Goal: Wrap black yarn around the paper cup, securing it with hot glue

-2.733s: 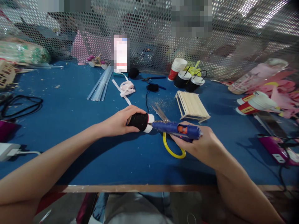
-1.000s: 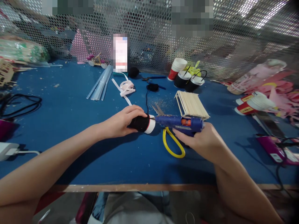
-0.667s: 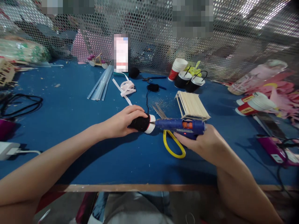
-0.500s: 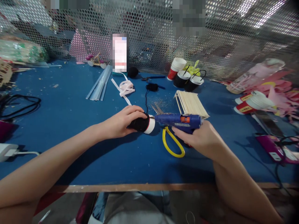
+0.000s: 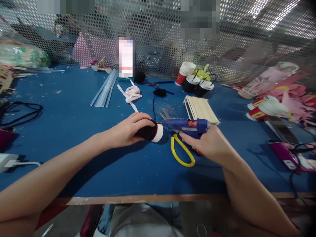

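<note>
My left hand [image 5: 130, 130] is closed round a paper cup [image 5: 159, 133] wrapped in black yarn, which lies on its side with its white end to the right. In my right hand [image 5: 209, 144] is a blue hot glue gun [image 5: 184, 125], its nozzle at the yarn near the cup's white band. Black yarn runs from the cup back to a small bundle of yarn [image 5: 160, 92]. Scissors with yellow handles [image 5: 183, 158] lie under the glue gun, their blades partly hidden. A coil of white ribbon [image 5: 133, 93] lies behind my left hand.
Clear glue sticks [image 5: 105, 90] lie left of the ribbon. A craft-stick piece [image 5: 203, 110] sits behind the glue gun. Two black-wrapped cups [image 5: 204, 88] and stacked paper cups [image 5: 185, 70] stand at the back. A purple power strip [image 5: 283, 156] and cables lie at right. Perforated metal [image 5: 158, 42] closes the back.
The glue gun and my right hand have shifted slightly left and tilted a little. My left hand keeps its hold on the cup, which has barely moved.
</note>
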Demonstrator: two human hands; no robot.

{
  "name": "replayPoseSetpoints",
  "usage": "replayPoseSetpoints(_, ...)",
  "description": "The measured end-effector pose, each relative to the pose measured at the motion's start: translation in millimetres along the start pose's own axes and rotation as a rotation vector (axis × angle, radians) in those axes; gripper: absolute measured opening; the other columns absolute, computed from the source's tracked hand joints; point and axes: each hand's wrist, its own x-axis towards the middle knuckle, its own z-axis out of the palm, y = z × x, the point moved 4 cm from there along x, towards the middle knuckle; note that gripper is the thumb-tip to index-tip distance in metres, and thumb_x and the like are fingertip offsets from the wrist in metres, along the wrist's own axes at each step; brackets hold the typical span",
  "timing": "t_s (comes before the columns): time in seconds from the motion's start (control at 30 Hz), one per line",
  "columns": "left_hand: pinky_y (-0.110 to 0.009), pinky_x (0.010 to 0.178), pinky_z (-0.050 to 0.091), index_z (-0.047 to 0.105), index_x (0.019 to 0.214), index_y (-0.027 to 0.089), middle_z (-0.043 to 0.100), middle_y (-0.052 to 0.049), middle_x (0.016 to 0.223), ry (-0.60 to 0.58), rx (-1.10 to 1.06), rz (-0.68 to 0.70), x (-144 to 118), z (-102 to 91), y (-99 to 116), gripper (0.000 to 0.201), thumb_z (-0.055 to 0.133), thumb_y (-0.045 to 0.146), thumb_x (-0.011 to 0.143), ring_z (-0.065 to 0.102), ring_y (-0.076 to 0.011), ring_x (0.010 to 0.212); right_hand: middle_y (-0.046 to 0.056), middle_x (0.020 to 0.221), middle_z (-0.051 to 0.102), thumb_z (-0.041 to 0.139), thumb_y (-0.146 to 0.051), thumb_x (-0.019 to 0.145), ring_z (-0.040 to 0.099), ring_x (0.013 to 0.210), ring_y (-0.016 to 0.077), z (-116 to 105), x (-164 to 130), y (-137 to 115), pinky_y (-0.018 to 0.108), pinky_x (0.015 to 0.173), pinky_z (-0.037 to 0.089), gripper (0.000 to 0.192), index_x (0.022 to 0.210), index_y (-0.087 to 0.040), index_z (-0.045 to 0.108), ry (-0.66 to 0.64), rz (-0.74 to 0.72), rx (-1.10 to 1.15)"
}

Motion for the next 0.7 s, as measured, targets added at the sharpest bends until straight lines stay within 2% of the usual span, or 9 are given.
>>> replayPoseSetpoints(0.13,-0.041,0.097,0.040,0.046,0.116,0.018,0.046,-0.013,0.124,-0.001,-0.008,-0.005,-0.3,0.0,-0.1,0.039,0.058,0.015,0.079,0.044,-0.0247,0.115,-0.002,0.048,0.052,0.060,-0.036,0.071,0.047,0.045,0.0118,1.2,0.5,0.9,0.024,0.043,0.039,0.022,0.058,-0.018,0.055,-0.025,0.042,-0.050)
replayPoseSetpoints(0.3,-0.040,0.098,0.039,0.045,0.116,0.018,0.046,-0.013,0.124,-0.001,-0.015,-0.013,-0.4,0.6,-1.4,0.040,0.058,0.015,0.079,0.044,-0.0245,0.115,-0.004,0.044,0.049,0.061,-0.038,0.071,0.040,0.039,0.0092,-1.9,-7.8,-1.0,0.024,0.042,0.039,0.027,0.055,-0.019,0.052,-0.053,0.067,0.000)
replayPoseSetpoints(0.5,-0.041,0.097,0.040,0.046,0.115,0.016,0.046,-0.014,0.123,-0.009,-0.006,-0.011,0.5,-0.6,0.0,0.039,0.059,0.014,0.078,0.044,-0.0247,0.115,0.000,0.050,0.055,0.059,-0.035,0.070,0.049,0.048,0.0132,0.9,-2.0,-3.2,0.027,0.050,0.043,0.022,0.058,-0.017,0.056,-0.019,0.036,-0.047)
replayPoseSetpoints(0.7,-0.040,0.098,0.040,0.045,0.117,0.016,0.046,-0.015,0.122,0.018,-0.046,-0.030,-0.1,0.2,-3.3,0.044,0.062,0.015,0.077,0.044,-0.0242,0.116,0.001,0.054,0.059,0.062,-0.038,0.069,0.053,0.052,0.0162,1.0,-11.4,3.1,0.027,0.046,0.044,0.021,0.067,-0.017,0.062,-0.016,0.109,0.019)
